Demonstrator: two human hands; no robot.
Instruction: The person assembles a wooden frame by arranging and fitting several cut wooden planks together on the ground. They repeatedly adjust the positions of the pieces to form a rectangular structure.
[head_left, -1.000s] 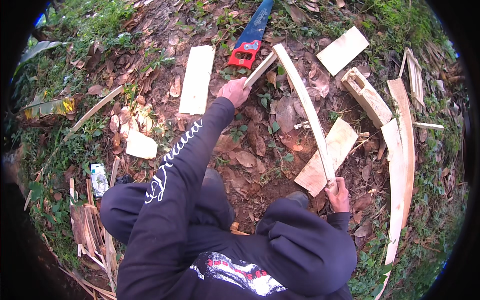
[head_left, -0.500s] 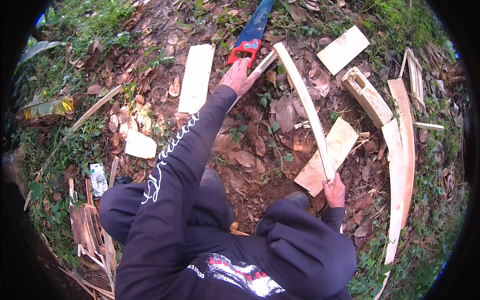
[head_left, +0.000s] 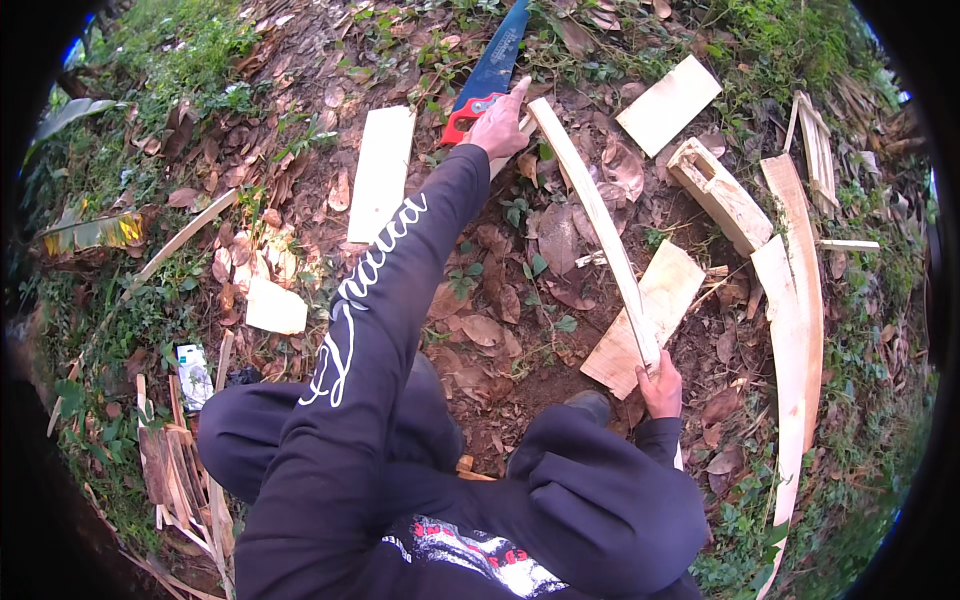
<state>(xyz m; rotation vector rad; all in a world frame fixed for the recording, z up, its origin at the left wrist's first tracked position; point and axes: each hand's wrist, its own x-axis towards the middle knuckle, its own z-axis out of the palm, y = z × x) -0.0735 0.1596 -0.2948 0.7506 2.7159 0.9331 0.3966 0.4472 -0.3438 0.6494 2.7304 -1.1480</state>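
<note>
My right hand (head_left: pixel 661 386) is closed around the near end of a long, pale wooden strip (head_left: pixel 592 205). The strip rises away from me to the upper middle, passing over a flat board (head_left: pixel 648 315). My left arm stretches far forward. At its end, my left hand (head_left: pixel 500 128) has its index finger straightened; the other fingers are partly hidden. Just left of that hand lies a handsaw (head_left: pixel 489 72) with a red handle and blue blade. A shorter wooden piece (head_left: pixel 528 126) shows partly behind the left hand, near the strip's far end.
Flat pale boards lie on the leaf-covered ground at left (head_left: pixel 381 175) and upper right (head_left: pixel 669 104). A hollowed wooden block (head_left: pixel 728 200) and long curved planks (head_left: pixel 795 300) are on the right. Split wood pieces (head_left: pixel 180 465) and a small white packet (head_left: pixel 195 375) lie at lower left.
My left hand has shifted rightward from the saw's handle, its index finger now stretched out. My right hand keeps its hold on the strip. The whole view has moved slightly.
</note>
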